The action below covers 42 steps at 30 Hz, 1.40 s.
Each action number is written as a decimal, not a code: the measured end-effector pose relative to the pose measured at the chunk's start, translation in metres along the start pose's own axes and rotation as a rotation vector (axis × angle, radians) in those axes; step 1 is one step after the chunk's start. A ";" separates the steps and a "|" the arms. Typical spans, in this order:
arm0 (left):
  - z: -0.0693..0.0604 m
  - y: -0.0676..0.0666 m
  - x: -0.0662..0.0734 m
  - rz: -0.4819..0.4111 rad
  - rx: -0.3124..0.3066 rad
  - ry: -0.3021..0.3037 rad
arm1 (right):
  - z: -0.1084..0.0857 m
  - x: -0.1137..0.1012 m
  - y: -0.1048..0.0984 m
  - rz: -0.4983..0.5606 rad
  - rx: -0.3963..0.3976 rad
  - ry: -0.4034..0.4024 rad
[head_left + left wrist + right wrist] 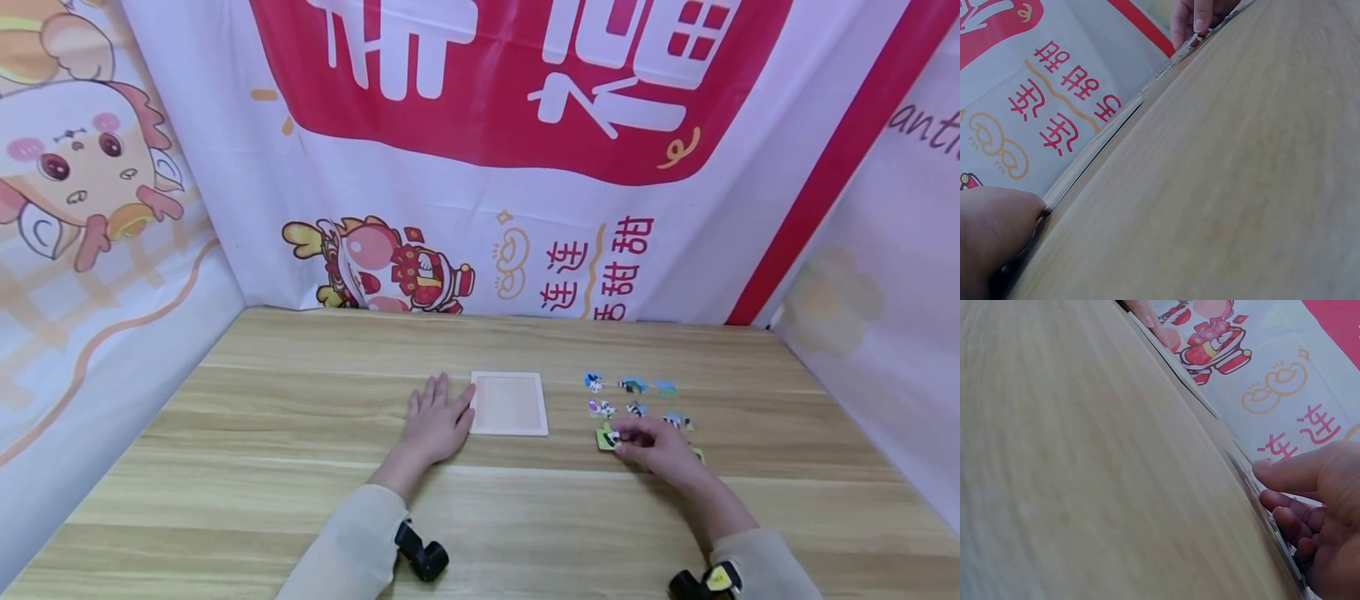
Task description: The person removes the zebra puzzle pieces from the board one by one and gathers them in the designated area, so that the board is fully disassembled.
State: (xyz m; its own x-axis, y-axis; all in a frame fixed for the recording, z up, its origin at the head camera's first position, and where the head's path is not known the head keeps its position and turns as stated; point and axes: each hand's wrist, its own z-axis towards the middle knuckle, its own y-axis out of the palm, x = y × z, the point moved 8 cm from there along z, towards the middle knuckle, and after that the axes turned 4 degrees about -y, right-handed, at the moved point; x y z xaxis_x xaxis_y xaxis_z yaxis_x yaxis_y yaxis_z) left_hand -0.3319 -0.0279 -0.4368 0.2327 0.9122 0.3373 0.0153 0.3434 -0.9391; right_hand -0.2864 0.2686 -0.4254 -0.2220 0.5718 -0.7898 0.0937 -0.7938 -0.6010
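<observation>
A pale square puzzle tray (480, 429) lies on the wooden table, its recess bare. My left hand (437, 427) rests spread on the table at the tray's left side, thumb touching its edge. To the right, my right hand (660, 446) pinches a green jigsaw piece (606, 439) with a black-and-white figure on it, at its right edge. In the right wrist view the thumb and curled fingers of the right hand (1329, 512) are low over the tabletop. Several other jigsaw pieces (632, 384) lie in loose rows beyond that hand, which partly hides some.
The wooden table (337, 392) runs back to a white printed cloth (420, 187) that hangs behind it. More printed cloth stands at the left (97, 275) and right sides. A black camera (423, 554) is strapped to each wrist.
</observation>
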 end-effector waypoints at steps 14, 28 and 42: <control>0.001 0.002 -0.001 0.004 -0.003 0.008 | -0.001 -0.002 0.002 -0.088 -0.006 -0.024; 0.001 0.001 -0.001 -0.005 -0.010 0.002 | 0.001 -0.005 0.002 -0.095 -0.020 -0.001; 0.003 -0.015 0.002 -0.152 -0.043 -0.014 | 0.009 -0.032 -0.009 -0.148 -0.044 -0.018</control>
State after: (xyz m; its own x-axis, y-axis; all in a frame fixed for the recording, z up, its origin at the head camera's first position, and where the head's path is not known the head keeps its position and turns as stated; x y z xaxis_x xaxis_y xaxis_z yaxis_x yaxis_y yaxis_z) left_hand -0.3343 -0.0311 -0.4218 0.2106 0.8536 0.4765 0.0907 0.4683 -0.8789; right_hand -0.2888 0.2551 -0.3935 -0.2536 0.6779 -0.6900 0.1012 -0.6908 -0.7159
